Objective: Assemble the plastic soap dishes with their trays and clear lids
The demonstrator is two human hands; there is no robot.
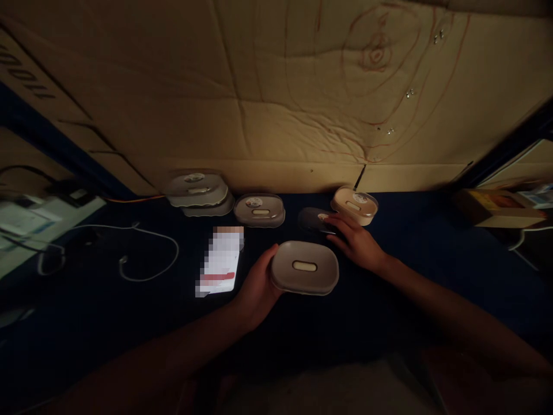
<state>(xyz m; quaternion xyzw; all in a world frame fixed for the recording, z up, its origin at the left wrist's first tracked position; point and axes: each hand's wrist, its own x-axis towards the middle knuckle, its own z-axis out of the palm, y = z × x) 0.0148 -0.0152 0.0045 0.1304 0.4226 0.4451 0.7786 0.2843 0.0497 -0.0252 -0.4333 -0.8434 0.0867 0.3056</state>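
My left hand grips the left side of a grey, rounded soap box, held level above the table. The box has a pale oval inset in the middle of its top, and no sticker shows on it. My right hand is at the right end of a clear lid with a round sticker, low over the dark table. The fingers lie on the lid's edge with the thumb on the near side. Right behind this hand stands a beige soap box with a clear stickered cover.
Another covered grey soap box stands at the back, left of the lid. Stacked grey boxes are farther left. A lit phone lies left of my left hand, near a white cable. A cardboard wall closes the back.
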